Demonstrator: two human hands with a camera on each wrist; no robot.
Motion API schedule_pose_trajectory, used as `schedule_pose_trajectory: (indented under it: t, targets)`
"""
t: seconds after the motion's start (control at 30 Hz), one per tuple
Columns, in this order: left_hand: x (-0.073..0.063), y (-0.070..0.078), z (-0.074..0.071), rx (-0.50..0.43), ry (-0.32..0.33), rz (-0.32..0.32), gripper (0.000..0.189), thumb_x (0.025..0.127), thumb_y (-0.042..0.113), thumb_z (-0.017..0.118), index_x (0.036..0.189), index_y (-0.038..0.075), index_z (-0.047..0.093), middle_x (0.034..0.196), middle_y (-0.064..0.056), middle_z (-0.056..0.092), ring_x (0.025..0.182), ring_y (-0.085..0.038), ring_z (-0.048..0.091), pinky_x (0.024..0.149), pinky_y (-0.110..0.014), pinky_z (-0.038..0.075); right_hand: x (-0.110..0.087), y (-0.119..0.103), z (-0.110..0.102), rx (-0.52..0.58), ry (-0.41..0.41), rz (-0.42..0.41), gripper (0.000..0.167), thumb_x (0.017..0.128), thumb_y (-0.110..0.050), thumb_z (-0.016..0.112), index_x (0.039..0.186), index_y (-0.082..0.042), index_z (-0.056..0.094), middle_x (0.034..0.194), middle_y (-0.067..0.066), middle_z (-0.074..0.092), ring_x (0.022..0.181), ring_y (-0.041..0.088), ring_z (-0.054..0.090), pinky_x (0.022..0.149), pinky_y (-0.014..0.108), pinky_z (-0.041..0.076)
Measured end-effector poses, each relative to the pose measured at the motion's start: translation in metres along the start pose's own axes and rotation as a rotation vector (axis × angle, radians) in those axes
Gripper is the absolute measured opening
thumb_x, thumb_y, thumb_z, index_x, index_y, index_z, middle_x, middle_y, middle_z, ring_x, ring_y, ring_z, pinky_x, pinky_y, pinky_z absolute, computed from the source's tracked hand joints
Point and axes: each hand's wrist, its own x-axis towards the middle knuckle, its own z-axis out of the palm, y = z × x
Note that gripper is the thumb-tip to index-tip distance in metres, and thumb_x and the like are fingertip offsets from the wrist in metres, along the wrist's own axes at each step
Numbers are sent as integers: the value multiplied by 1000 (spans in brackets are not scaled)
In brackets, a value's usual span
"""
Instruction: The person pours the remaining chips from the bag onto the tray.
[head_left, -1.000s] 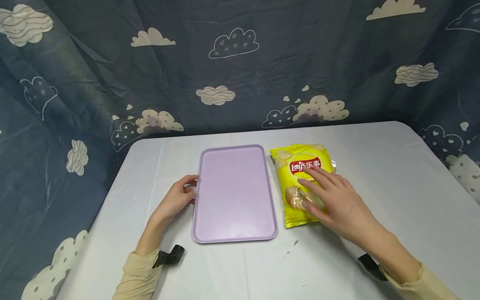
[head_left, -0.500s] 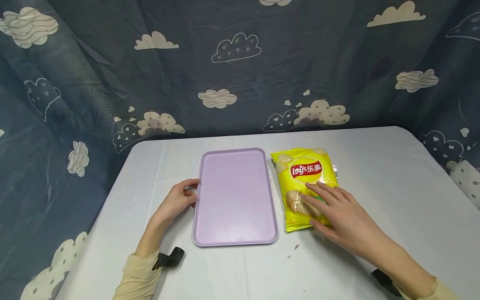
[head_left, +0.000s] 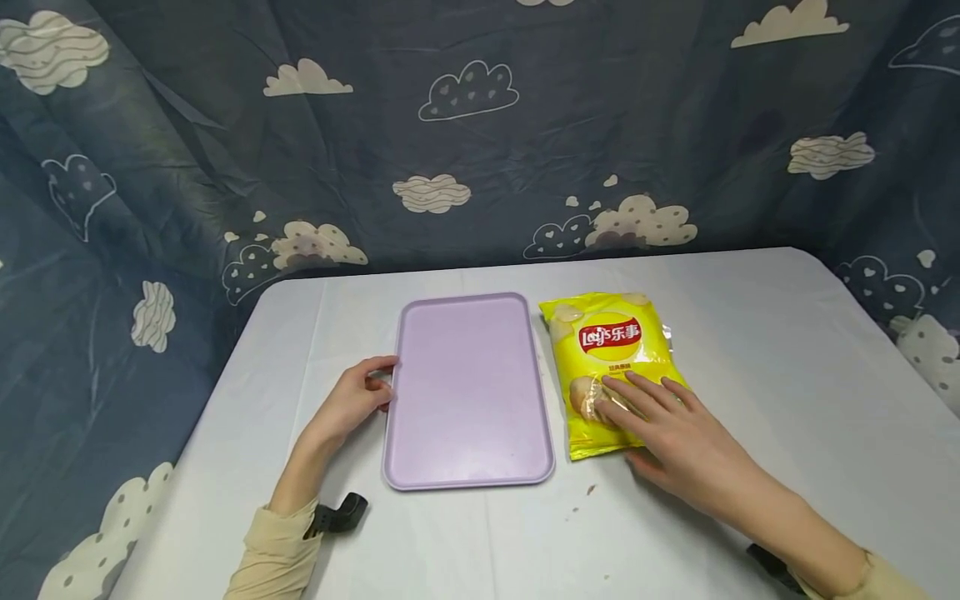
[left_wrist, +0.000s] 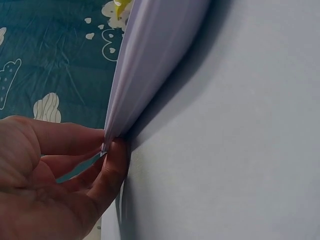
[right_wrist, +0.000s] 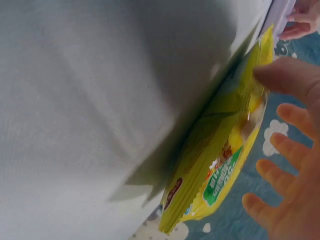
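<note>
A flat lilac tray (head_left: 472, 400) with a raised rim lies on the white-covered table. My left hand (head_left: 348, 404) pinches its left edge; in the left wrist view the thumb (left_wrist: 116, 155) is at the underside of the rim, with a finger on the other side. To the right of the tray, a yellow Lay's potato chip bag (head_left: 611, 329) lies face up. My right hand (head_left: 686, 442) is spread over the bag's lower right part, fingers loosely extended. In the right wrist view the thumb (right_wrist: 280, 75) is near the bag's bottom edge (right_wrist: 220, 145).
A white cloth (head_left: 787, 375) covers the table. Small brown specks (head_left: 591, 490) mark the cloth in front of the bag. Behind and beside the table hangs a dark blue curtain (head_left: 480, 142) with cloud prints. Both wrists carry black straps.
My right hand has drawn back from the bag's logo toward its lower right corner and come down closer to it. The left hand keeps its place on the tray's edge.
</note>
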Motion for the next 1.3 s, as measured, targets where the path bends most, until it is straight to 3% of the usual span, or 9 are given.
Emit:
schedule_pose_trajectory:
  t: [0.37,0.6,0.73,1.3]
  targets:
    - [-1,-1,-1,18,-26,10,55,87,-11,55,141,-7,44,128,-23,50,79,-15,55,66,-26,50,8,-9,11,-56,-71,15,87,79,-14,81,153,-25,38,158,5,31,145,37,20,113,60,17]
    - [-6,7,-1,30,-21,11,51,88,-11,55,138,-9,48,96,-19,56,75,-20,55,67,-29,49,15,-12,16,-66,-120,8,75,87,-14,71,153,-24,37,161,4,23,147,36,12,114,59,11]
    - [-2,0,-1,36,-18,13,49,87,-11,56,136,-7,51,98,-18,54,76,-18,54,68,-27,48,18,-12,19,-77,-116,-9,74,87,-10,70,152,-24,39,161,4,23,148,36,9,114,59,10]
    - [0,-5,-1,51,-17,33,46,87,-10,54,132,-5,56,106,-20,54,77,-21,57,67,-26,49,40,-8,20,-171,-149,-91,78,79,6,69,149,-21,45,161,7,21,148,36,5,115,59,8]
